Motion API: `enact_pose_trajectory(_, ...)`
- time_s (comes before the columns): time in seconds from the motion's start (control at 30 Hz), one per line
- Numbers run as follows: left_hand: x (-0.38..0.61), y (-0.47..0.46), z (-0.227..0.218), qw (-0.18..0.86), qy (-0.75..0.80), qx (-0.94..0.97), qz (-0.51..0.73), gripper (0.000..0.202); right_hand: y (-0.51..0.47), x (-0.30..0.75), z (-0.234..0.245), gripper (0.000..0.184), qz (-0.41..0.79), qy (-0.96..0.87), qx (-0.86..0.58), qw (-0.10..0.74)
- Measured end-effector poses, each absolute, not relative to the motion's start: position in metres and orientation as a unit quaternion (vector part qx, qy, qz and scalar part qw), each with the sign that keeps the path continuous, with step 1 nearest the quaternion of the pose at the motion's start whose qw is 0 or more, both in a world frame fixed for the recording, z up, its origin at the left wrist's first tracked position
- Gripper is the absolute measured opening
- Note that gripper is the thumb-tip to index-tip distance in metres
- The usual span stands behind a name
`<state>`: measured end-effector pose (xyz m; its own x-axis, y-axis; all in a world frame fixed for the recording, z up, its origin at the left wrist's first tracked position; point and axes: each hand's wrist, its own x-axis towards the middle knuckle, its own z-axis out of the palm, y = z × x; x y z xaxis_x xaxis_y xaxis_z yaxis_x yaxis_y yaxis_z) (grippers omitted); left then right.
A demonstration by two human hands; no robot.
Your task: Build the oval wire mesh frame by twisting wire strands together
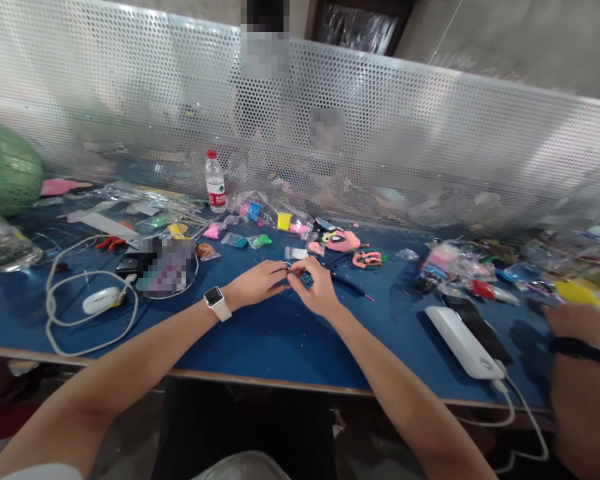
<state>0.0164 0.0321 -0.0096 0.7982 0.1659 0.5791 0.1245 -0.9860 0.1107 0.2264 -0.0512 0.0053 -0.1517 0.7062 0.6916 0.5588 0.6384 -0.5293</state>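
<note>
My left hand [259,283], with a pale-banded watch [217,303] on the wrist, meets my right hand [316,285] above the blue table. The fingertips of both hands are pinched together at one spot. What they hold is too small and too covered to make out. A dark thin rod with a pink tip [351,287] lies beside my right hand. Just beyond the fingers are a small bag with a white label [296,253], a pink figure with green and black parts [341,240] and an orange-pink piece with black lines [368,259].
A red-capped water bottle [215,183] stands before the perforated metal screen [405,133]. Left lie a looped white cable [50,300] and a green basket [17,170]. Right, a white power bank [463,343], bagged colored pieces [455,260] and another person's hand [583,323].
</note>
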Motion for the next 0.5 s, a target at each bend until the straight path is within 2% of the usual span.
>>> enact_pose_trajectory(0.5, 0.0183, 0.0320, -0.0096, -0.009, 0.052, 0.969, 0.242, 0.023, -0.0453, 0.2237, -0.0018, 0.004, 0.073, -0.747, -0.438, 0.496)
